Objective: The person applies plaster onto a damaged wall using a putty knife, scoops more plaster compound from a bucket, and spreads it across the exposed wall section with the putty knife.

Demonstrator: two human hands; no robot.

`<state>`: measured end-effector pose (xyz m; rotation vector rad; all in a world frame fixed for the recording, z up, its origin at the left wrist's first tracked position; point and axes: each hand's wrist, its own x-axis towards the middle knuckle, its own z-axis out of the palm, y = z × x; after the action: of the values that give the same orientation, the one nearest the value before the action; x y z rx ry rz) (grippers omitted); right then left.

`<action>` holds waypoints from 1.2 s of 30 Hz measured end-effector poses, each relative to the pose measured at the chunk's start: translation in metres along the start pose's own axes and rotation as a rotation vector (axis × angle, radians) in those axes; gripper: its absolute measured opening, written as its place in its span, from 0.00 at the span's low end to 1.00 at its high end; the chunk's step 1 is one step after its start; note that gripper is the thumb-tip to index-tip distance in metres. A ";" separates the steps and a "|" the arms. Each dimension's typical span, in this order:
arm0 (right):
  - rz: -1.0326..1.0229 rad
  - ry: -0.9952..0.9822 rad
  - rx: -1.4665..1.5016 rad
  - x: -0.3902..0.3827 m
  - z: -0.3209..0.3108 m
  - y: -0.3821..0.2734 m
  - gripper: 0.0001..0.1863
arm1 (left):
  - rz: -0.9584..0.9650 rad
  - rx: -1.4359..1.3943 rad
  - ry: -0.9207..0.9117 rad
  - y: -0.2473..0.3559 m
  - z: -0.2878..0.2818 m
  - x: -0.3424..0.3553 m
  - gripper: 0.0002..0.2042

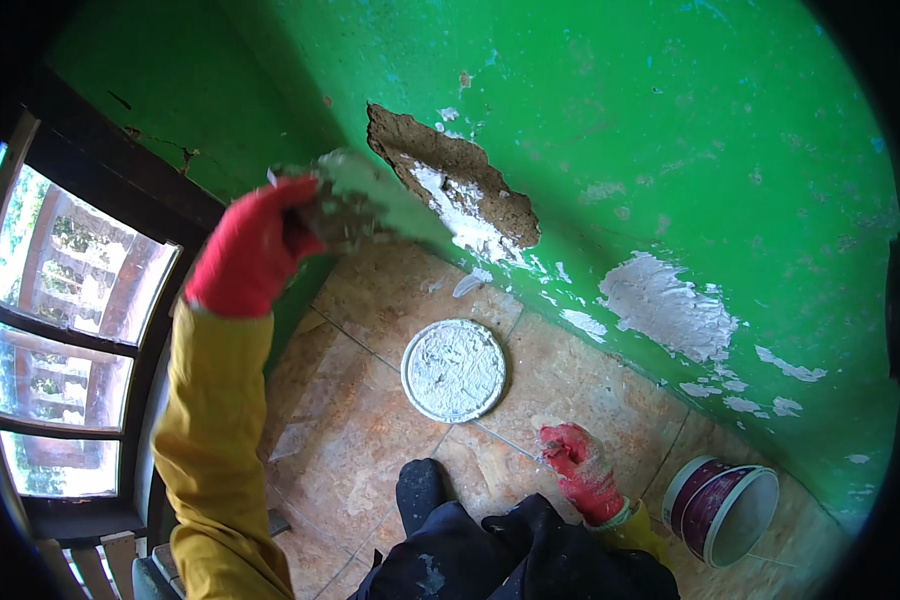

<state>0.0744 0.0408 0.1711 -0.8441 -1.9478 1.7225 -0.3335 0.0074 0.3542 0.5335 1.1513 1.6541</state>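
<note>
My left hand, in a red glove, is raised at the left near the green wall. It grips a flat metal putty knife, smeared by motion, whose blade points toward a broken patch of bare brown wall. White plaster fills the lower part of that hole. My right hand, in a red glove dusted white, is low beside my knee with its fingers curled into a loose fist; nothing shows in it. Between my hands, a round white lid spread with white plaster lies on the tiled floor.
A purple bucket with a white rim lies tipped at the lower right, by the wall. More white plaster covers the wall at right. A dark-framed window stands at left. My dark shoe is on the floor tiles.
</note>
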 end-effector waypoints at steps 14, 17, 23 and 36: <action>0.181 0.010 0.131 0.018 0.013 0.017 0.11 | -0.173 -0.330 0.242 -0.232 -0.059 0.036 0.18; 0.179 0.029 0.117 0.021 0.014 0.024 0.11 | -0.142 -0.325 0.224 -0.242 -0.052 0.050 0.18; 0.217 -0.008 0.121 0.029 0.018 0.024 0.11 | -0.074 -0.204 0.422 -0.235 -0.029 0.053 0.16; 0.243 -0.052 0.086 0.023 0.008 0.012 0.12 | 0.037 0.072 0.526 -0.224 0.021 0.054 0.11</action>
<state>0.0540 0.0508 0.1555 -1.0498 -1.8521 1.9684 -0.2309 0.0731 0.1579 0.1615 1.5901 1.8482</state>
